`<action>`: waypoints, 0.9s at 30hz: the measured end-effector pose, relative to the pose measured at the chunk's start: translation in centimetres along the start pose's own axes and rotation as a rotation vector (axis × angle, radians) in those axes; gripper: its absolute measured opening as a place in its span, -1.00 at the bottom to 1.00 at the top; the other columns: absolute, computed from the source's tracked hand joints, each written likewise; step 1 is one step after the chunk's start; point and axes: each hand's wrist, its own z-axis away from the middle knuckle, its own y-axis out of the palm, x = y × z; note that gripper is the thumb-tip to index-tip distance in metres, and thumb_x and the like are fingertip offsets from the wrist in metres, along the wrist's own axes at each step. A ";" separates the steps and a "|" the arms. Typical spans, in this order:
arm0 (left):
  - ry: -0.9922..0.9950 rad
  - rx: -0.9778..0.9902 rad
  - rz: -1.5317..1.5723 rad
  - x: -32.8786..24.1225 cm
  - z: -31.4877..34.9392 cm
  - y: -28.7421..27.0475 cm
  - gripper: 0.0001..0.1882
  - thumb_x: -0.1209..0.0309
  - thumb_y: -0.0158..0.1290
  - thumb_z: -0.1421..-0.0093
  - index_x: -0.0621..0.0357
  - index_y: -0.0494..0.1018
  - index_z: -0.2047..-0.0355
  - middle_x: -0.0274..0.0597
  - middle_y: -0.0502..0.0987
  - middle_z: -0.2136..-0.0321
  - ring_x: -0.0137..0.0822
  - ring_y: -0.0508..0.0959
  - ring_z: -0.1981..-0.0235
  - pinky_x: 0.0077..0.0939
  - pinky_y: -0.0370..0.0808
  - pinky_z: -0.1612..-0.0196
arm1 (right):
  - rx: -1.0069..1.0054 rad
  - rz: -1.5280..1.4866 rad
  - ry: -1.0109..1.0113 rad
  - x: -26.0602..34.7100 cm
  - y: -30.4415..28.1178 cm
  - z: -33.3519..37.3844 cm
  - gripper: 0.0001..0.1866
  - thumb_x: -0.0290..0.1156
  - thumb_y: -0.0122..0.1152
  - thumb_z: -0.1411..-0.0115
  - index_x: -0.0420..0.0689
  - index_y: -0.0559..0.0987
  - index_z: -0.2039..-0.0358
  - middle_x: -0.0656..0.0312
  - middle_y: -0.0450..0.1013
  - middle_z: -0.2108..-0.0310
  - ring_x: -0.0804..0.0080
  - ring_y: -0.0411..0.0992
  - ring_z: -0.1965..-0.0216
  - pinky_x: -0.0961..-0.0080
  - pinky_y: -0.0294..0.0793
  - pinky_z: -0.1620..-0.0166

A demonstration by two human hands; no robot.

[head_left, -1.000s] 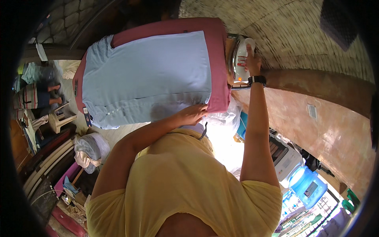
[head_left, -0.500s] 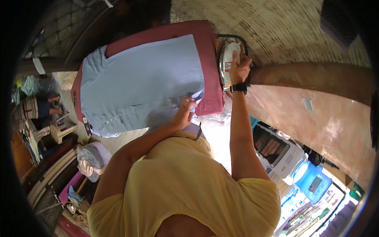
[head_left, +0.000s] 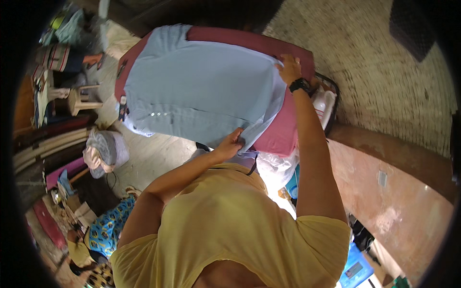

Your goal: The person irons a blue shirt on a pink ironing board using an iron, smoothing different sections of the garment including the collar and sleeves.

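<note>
A light blue-grey buttoned shirt [head_left: 201, 86] lies spread over a padded ironing board with a maroon cover [head_left: 283, 132]. Its hem on the right is lifted and turned, showing a paler underside. My left hand [head_left: 230, 145] pinches the near corner of this hem. At the far corner, my right hand [head_left: 289, 69], with a black watch on the wrist, has its fingers closed on the hem edge. A white iron [head_left: 325, 102] sits on the black wire rest at the board's right end, partly hidden by my right forearm.
A pinkish wall [head_left: 384, 177] runs along the right. At the left stand a small wooden stool [head_left: 81, 100] and a plastic-wrapped bundle [head_left: 106, 151]. Another person in patterned blue cloth [head_left: 111, 225] is at lower left. A clear plastic bag [head_left: 276, 165] hangs below the board.
My right hand has let go of the iron and moved left to the shirt's far hem corner. The hem is now raised between both hands. The whole view has turned somewhat.
</note>
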 end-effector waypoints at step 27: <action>0.516 -1.325 -0.433 6.3 33.9 -19.6 -0.83 0.57 0.01 -0.18 0.29 0.43 0.20 -0.05 0.50 0.44 -0.04 0.46 0.34 -0.22 0.42 0.20 | -0.030 -1.548 -0.196 41.4 -31.6 8.4 -0.81 -0.39 0.10 -0.36 -0.23 0.54 0.14 0.18 0.53 0.17 0.45 0.49 0.10 0.48 0.44 -0.04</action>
